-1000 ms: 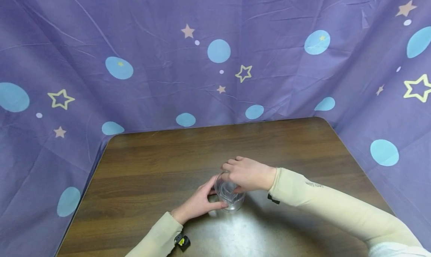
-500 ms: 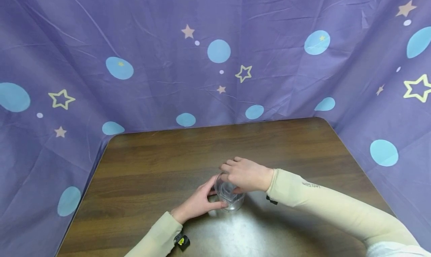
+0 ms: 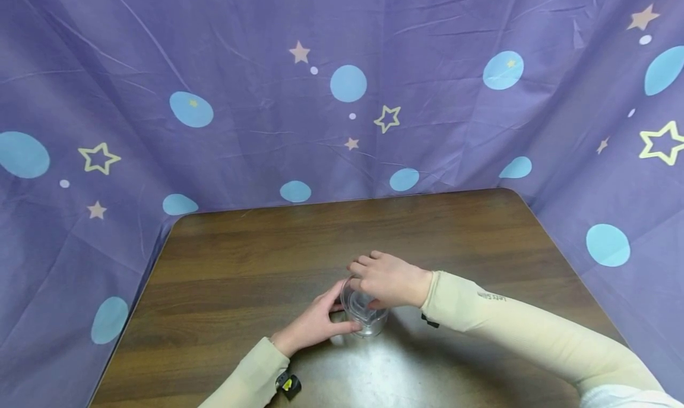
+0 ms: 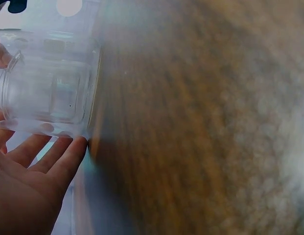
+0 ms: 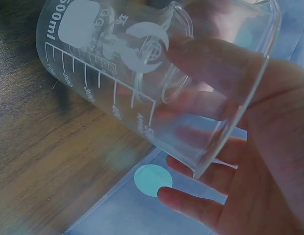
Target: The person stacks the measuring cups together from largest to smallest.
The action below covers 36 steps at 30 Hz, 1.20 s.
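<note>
A large clear glass beaker [image 3: 370,329], with white markings and "600ml" on its side, stands upright on the table. My left hand [image 3: 316,320] holds it round the side, its thumb at the front and fingers behind. Inside it is a smaller clear glass beaker [image 4: 39,90], its rim [image 5: 167,90] below that of the large one. From above, my right hand [image 3: 394,281] reaches into the mouth, with thumb and forefinger pinching the smaller beaker at its rim. The other right fingers spread outside the large rim.
The brown wood-grain table [image 3: 240,259] has rounded far corners. A purple curtain [image 3: 256,99] with stars and blue dots hangs behind it and along both sides. Each wrist carries a small dark camera, the left one [image 3: 291,385] with a yellow mark.
My right hand and forearm have shifted very slightly toward the left. The left hand and the large beaker stay in place.
</note>
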### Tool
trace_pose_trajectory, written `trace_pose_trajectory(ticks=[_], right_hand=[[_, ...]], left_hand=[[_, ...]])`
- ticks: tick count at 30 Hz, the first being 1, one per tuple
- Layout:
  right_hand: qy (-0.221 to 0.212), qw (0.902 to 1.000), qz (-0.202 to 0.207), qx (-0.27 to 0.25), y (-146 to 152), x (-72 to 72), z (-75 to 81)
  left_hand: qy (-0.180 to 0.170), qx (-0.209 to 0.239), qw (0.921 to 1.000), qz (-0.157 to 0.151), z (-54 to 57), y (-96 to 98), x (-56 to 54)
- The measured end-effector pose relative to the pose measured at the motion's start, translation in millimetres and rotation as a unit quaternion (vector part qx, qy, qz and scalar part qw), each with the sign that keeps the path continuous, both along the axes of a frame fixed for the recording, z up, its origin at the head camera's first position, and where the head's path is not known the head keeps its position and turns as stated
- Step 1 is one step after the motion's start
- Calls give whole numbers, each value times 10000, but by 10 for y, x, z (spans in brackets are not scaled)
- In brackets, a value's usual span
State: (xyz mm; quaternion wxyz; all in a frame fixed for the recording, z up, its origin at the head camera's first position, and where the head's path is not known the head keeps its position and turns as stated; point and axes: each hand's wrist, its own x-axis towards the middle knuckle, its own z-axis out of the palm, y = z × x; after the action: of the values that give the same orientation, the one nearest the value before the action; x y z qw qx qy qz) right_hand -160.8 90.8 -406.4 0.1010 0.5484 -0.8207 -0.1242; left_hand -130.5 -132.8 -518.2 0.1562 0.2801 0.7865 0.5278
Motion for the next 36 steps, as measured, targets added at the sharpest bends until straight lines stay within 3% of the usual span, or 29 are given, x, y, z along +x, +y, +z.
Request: trace_pose_trajectory(ticks=[20,32,36], right_hand=[[-172,9997,-33,-151,45,19,45],[-573,9972,-209,-434,237,41,260],[-530,9964,-204,-632,310,44,313]], left_hand=[[97,74,9999,-48,-14,4,-9],[88,21,10000,1,13,5,-8],[143,-31,9999,8,5,12,-13]])
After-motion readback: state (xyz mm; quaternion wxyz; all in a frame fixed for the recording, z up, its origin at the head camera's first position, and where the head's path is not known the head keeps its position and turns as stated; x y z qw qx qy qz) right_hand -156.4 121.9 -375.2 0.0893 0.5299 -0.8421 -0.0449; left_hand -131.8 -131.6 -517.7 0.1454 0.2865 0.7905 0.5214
